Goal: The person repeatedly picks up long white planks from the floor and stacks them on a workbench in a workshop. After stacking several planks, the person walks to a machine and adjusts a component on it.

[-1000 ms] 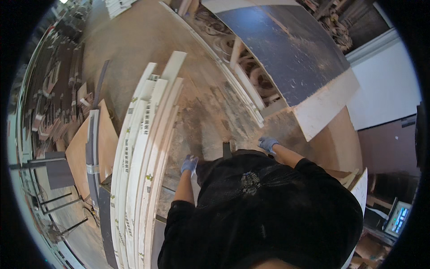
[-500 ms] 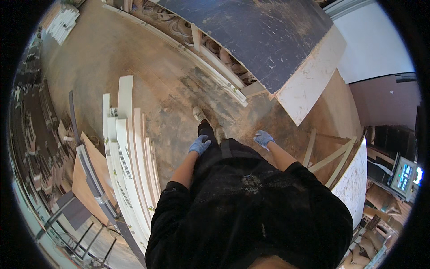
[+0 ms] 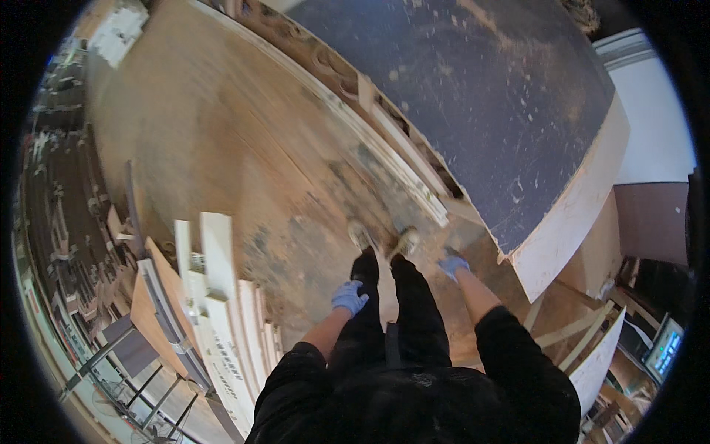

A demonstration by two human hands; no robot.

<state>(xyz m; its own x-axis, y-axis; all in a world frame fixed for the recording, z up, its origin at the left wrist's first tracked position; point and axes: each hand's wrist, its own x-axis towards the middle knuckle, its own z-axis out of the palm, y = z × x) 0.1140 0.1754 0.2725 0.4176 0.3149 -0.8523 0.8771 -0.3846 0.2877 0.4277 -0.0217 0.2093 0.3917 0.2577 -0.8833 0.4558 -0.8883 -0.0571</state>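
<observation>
My left hand (image 3: 350, 297), in a pale blue glove, hangs beside my left thigh with its fingers loosely bent and no object visible in it. Away from my body on the right is my right hand (image 3: 452, 264), gloved the same way. Its fingers are stretched out, a little blurred, and nothing shows in them. Closest to that hand is the large dark-topped sheet (image 3: 473, 111), whose near corner lies beyond it, apart from the fingers. To the left of my left hand, well out of touch, stand long white boards (image 3: 222, 311) side by side.
Pale strips (image 3: 370, 152) lie along the dark sheet's left side. A light panel (image 3: 573, 200) sticks out from under it. Wooden struts (image 3: 573, 329) and a white panel (image 3: 597, 362) stand at the right, near a lit screen (image 3: 663, 351). Brown floor (image 3: 200, 133) stretches ahead.
I have stepped forward, and both shoes now show side by side. The dark sheet looms larger and nearer, while the white boards have slipped lower in view. Both hands remain without any visible object.
</observation>
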